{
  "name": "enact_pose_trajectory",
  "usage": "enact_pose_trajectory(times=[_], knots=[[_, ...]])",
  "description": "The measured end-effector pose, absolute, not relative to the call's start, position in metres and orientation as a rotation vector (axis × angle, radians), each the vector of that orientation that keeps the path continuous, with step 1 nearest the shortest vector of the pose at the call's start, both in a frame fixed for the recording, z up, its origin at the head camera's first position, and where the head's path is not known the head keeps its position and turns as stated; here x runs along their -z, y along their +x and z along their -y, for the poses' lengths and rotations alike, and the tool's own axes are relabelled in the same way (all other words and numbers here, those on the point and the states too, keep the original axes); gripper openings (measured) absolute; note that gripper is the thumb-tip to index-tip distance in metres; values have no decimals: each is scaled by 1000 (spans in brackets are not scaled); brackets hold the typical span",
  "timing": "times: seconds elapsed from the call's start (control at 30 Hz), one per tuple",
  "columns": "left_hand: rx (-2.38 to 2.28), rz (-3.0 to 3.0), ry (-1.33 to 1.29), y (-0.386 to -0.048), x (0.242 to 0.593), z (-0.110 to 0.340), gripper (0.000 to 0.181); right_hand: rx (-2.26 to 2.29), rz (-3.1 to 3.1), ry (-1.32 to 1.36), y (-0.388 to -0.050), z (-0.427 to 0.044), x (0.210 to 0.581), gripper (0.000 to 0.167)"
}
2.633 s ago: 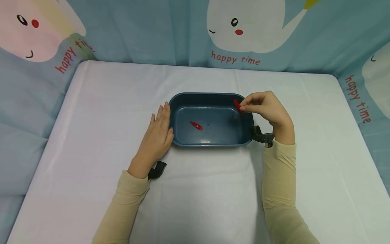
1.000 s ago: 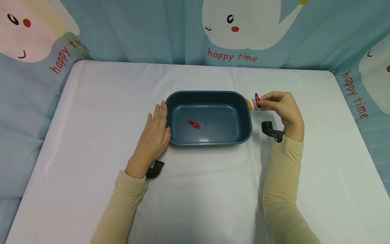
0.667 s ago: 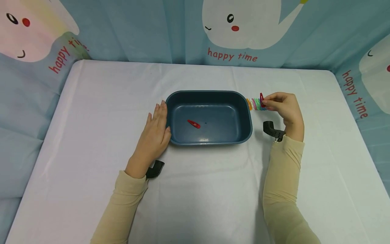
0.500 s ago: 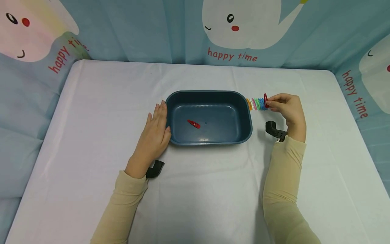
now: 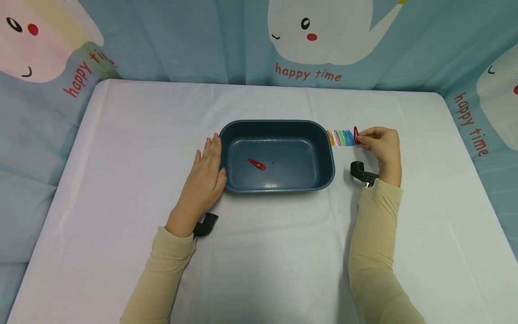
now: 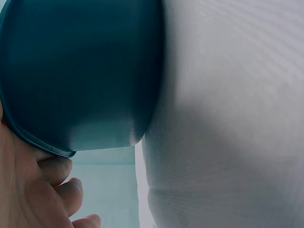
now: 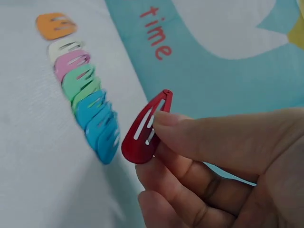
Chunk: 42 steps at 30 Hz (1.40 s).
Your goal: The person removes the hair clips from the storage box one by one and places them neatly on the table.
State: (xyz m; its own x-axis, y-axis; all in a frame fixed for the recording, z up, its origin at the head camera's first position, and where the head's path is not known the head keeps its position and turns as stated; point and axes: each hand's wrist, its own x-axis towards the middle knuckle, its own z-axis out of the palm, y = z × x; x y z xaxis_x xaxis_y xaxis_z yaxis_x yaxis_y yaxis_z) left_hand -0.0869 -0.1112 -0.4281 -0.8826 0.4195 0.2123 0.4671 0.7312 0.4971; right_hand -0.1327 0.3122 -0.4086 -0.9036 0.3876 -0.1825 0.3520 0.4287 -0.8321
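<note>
My right hand (image 5: 382, 146) pinches a red snap hair clip (image 7: 142, 128) between thumb and fingers, at the right end of a row of coloured hair clips (image 5: 341, 138). In the right wrist view the row runs from an orange clip (image 7: 56, 26) through white, pink and green to several blue clips (image 7: 97, 126). Against the left end of a dark blue basin (image 5: 279, 188) rests my left hand (image 5: 204, 177), its fingers straight. The left wrist view shows the basin's outer wall (image 6: 80, 76) above the fingers. Another red hair clip (image 5: 256, 164) lies on the basin's floor.
A white cloth (image 5: 267, 252) covers the table. Blue curtains (image 5: 194, 40) with printed cartoon figures stand along the back and sides. A black wrist camera mount (image 5: 363, 172) sits under the right wrist, another mount (image 5: 206, 224) by the left.
My right hand has carried the red hair clip from over the basin's right end rightward along the row, past the blue clips. The left hand stays against the basin.
</note>
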Motion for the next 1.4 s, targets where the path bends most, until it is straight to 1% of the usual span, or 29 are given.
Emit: enact_pose_trajectory(times=[0.17,0.37,0.77,1.27,1.4], knots=[[859,2837,-729,-87,428,111,62,-1389,2678,-717,-135,-310,412,4],[851,2836,-729,-87,429,111,63,-1253,2743,-729,-137,-308,416,21],[852,2836,-734,-87,429,111,62,-1016,2798,-736,-140,-305,420,22],[854,2838,-735,-87,428,111,62,-1066,2794,-758,-138,-306,418,24],[859,2836,-737,-87,429,111,62,-1178,2756,-770,-137,-308,416,20]])
